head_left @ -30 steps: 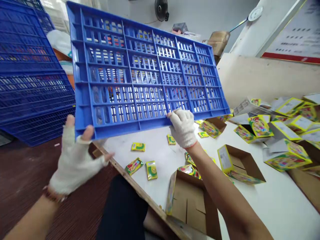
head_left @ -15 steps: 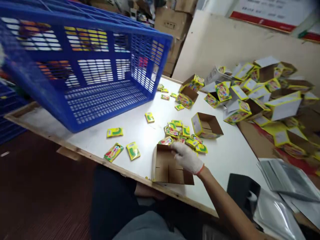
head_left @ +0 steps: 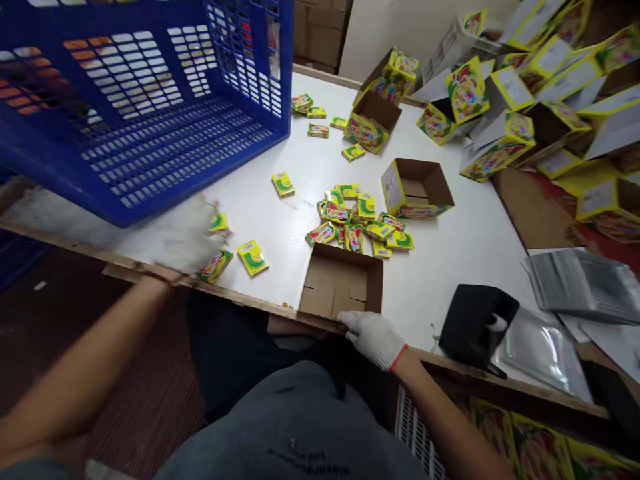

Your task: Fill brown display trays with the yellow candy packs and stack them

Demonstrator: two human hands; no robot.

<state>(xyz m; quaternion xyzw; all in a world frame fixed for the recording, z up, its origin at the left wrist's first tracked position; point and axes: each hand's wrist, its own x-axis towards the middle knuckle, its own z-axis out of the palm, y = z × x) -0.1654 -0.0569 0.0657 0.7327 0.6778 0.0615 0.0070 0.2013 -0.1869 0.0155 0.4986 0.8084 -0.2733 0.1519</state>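
Left hand (head_left: 186, 233) has reached packets (head_left: 219, 222), right hand (head_left: 373, 337) the carton (head_left: 345, 256); grip of fingers (head_left: 344, 318) unclear.

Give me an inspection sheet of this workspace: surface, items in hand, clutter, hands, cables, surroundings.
Surface: white table with a wooden edge.
Items: open cardboard box at the near edge, no packs visible inside; pile of small packs just beyond it, others scattered.
Clutter: blue crate at left, open side facing the person; heap of printed boxes at right; black device and plastic sheets at lower right.
Hands: gloved left hand blurred beside two packs, grip unclear; gloved right hand at the open box's near wall.
Cables: nothing seen.
Surroundings: brown cartons behind; dark floor at left.
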